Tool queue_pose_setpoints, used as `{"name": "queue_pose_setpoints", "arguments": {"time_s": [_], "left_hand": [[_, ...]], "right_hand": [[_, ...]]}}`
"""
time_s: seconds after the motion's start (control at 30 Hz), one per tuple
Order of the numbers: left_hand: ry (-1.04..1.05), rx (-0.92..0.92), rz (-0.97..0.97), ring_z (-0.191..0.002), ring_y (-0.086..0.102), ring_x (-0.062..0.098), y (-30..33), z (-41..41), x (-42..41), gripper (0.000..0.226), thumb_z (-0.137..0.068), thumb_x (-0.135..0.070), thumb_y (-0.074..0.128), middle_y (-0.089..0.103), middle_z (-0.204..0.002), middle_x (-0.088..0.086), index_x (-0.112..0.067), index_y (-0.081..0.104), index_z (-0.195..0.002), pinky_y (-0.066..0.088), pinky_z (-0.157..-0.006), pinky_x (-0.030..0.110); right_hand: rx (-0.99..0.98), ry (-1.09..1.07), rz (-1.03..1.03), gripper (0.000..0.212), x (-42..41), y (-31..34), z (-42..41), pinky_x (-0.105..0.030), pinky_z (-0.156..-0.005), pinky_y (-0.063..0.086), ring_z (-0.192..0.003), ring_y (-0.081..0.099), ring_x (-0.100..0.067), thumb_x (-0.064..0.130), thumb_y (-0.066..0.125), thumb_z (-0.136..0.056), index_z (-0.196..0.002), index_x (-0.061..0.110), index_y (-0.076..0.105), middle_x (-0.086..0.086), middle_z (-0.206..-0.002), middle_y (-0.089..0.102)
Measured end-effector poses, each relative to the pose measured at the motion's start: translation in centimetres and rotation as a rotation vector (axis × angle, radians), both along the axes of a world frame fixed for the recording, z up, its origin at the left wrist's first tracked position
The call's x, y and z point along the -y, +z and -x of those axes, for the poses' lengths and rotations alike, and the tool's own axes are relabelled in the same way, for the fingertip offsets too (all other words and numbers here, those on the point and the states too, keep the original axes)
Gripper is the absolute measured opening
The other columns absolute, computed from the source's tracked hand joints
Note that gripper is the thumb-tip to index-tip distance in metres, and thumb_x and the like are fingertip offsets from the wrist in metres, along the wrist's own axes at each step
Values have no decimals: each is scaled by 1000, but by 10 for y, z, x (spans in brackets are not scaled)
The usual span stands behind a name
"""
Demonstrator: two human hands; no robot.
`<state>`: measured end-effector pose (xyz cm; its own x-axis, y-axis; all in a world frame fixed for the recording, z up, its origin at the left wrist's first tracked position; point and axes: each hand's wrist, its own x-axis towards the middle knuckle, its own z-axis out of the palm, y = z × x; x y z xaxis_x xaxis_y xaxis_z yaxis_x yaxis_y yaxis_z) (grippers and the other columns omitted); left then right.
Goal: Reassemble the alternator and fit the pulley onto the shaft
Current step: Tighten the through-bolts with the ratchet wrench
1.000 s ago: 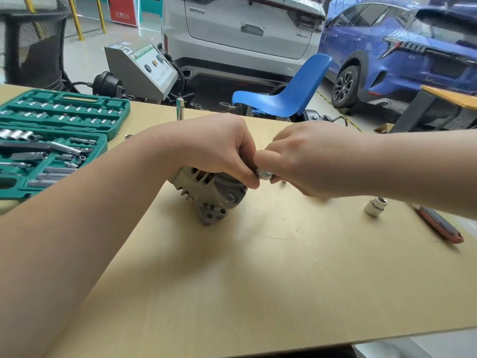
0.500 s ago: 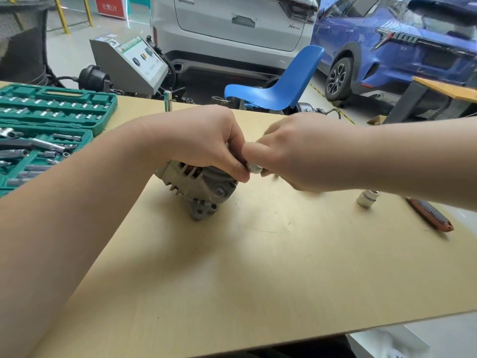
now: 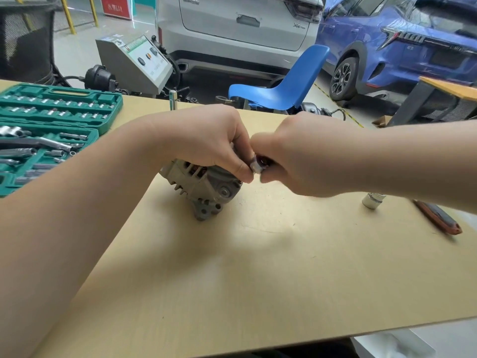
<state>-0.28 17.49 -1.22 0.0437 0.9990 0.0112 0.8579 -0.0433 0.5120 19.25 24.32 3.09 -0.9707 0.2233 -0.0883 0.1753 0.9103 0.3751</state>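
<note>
Under the left hand (image 3: 206,140) lies the alternator (image 3: 204,187), gripped from above. Right hand (image 3: 302,161), fingers curled, pinches a small metal part (image 3: 256,167) at the shaft end; whether it is the pulley I cannot tell. Started crooked, it could cross-thread or slip and roll off. Only "X6", faintly, reads on the white car (image 3: 245,24) beyond both hands.

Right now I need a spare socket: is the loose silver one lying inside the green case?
No, the loose silver socket lies on the bare table under the right forearm, far from the green case.
</note>
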Motion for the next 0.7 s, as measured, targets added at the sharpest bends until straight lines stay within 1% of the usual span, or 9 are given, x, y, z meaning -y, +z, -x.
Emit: {"name": "queue_pose_setpoints", "arguments": {"time_s": [0.07,0.13,0.23,0.3,0.37,0.47,0.57,0.63,0.7], "left_hand": [[9,0,22,-87,72,2,0,0,-1,18,-74,-55,87,79,-96,-22,-52,84,-91,54,-67,20],[13,-6,16,-87,71,1,-1,0,-2,17,-74,-56,87,79,-95,-22,-53,83,-90,52,-65,16],[11,-11,-17,-87,69,-3,-1,-2,-1,13,-69,-64,81,78,-91,-24,-57,81,-80,49,-60,12],[-1,13,-21,-87,68,-5,-1,-3,-1,11,-69,-64,82,77,-86,-25,-56,81,-76,48,-55,8],[-7,23,-11,-87,68,-6,0,-2,-1,11,-72,-63,83,78,-86,-26,-55,82,-80,47,-55,6],[-11,3,-14,-87,70,-1,-1,1,-2,9,-77,-59,83,79,-92,-22,-55,82,-84,51,-62,13],[-9,10,11,-87,71,1,0,2,-2,12,-78,-53,86,79,-95,-22,-52,83,-89,51,-65,15],[-13,11,21,-87,71,0,-1,2,-2,14,-77,-53,87,79,-95,-22,-51,84,-91,51,-68,18],[-7,8,13,-89,70,1,-1,1,-1,16,-76,-57,86,79,-95,-23,-53,83,-91,52,-69,19]], "right_hand": [[174,224,-219,23,-8,1,0,-39,-64,53,-75,62,-28,25,55,-103,-107,27,33,8,-82,61],[146,228,-197,17,-11,1,2,-36,-62,50,-72,61,-24,30,57,-104,-110,26,42,8,-78,60],[-79,-150,213,30,-5,-1,6,-27,-51,38,-60,59,-15,50,71,-93,-82,24,58,11,-62,59],[-171,-517,673,35,4,0,12,-26,-50,52,-59,74,-19,48,78,-88,-77,16,70,4,-62,74],[-219,-706,906,38,11,2,15,-27,-48,57,-57,77,-21,43,82,-87,-81,7,74,-5,-64,77],[-113,-410,387,37,6,0,10,-31,-51,53,-58,70,-18,50,72,-92,-86,14,70,4,-60,71],[99,106,-155,16,2,1,3,-34,-55,49,-62,58,-22,31,59,-101,-107,22,48,5,-72,60],[246,260,-306,19,-6,3,1,-37,-65,55,-75,66,-27,21,52,-101,-112,24,37,7,-85,67],[169,211,-235,19,-9,4,2,-35,-58,49,-68,61,-24,31,55,-103,-101,27,36,9,-75,59]]}}
